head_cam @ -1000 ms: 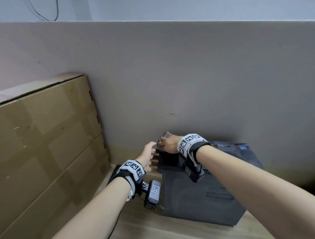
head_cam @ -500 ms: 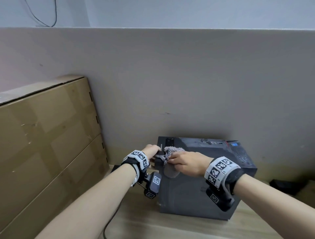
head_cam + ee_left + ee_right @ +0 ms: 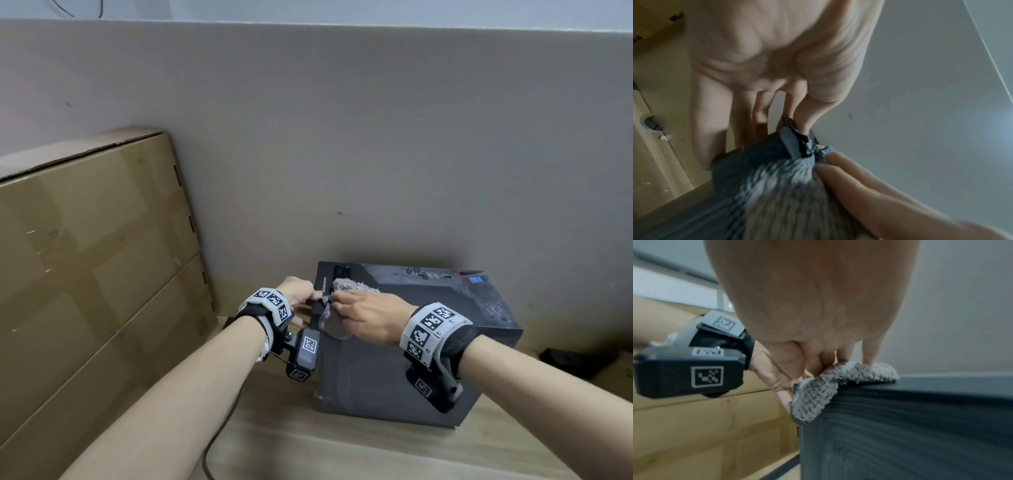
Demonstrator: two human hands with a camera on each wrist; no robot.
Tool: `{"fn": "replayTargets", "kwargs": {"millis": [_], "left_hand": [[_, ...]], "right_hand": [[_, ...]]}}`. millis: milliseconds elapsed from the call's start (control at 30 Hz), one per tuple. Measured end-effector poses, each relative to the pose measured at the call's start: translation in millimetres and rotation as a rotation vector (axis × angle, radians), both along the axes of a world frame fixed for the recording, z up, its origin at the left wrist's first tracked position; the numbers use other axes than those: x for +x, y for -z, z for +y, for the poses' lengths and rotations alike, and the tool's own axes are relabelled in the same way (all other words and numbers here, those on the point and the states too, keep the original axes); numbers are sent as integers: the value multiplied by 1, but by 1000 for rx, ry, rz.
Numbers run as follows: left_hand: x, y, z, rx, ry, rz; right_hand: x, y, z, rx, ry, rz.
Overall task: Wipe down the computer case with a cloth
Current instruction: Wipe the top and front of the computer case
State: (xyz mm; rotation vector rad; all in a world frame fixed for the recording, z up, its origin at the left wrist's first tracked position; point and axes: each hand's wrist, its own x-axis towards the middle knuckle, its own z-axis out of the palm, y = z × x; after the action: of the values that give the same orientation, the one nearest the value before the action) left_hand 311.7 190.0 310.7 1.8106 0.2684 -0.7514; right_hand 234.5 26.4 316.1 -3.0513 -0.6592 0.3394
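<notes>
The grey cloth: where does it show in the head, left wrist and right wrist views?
Head: grey cloth at lower centre, draped over the computer case's top left corner, between both hands.
Left wrist: blurred, bottom centre, over the same corner.
Right wrist: centre, folded over the case edge under the right hand.
Shared landmark: the case's dark top corner.

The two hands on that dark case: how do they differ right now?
The right hand lies over the fluffy grey cloth, pressing it onto the computer case at its top left edge. The left hand sits at the case's left end, pinching a corner of the cloth. Both touch the cloth.
</notes>
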Motion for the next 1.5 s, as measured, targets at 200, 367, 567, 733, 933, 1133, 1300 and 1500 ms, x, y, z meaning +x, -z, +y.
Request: {"fn": "replayTargets", "kwargs": {"millis": [200, 367, 567, 733, 933, 1133, 1300, 1500], "left_hand": [[13, 9, -2, 14, 11, 9], [7, 3, -6, -22, -26, -5], [17, 12, -15, 68, -3, -139], [19, 15, -17, 150, -2, -207], [11, 6, -6, 123, 87, -146], [24, 3, -7, 297, 331, -416], [34, 2, -23, 505, 640, -628], [42, 2, -27, 628, 795, -686]], "right_hand": [[39, -17, 5, -188, 68, 115], [80, -9, 4, -225, 168, 175], [93, -7, -5, -138, 193, 113], [76, -15, -10, 28, 144, 157], [23, -18, -16, 252, 46, 277], [5, -13, -20, 186, 29, 187], [8, -11, -20, 157, 66, 205], [28, -19, -17, -19, 161, 268]]}}
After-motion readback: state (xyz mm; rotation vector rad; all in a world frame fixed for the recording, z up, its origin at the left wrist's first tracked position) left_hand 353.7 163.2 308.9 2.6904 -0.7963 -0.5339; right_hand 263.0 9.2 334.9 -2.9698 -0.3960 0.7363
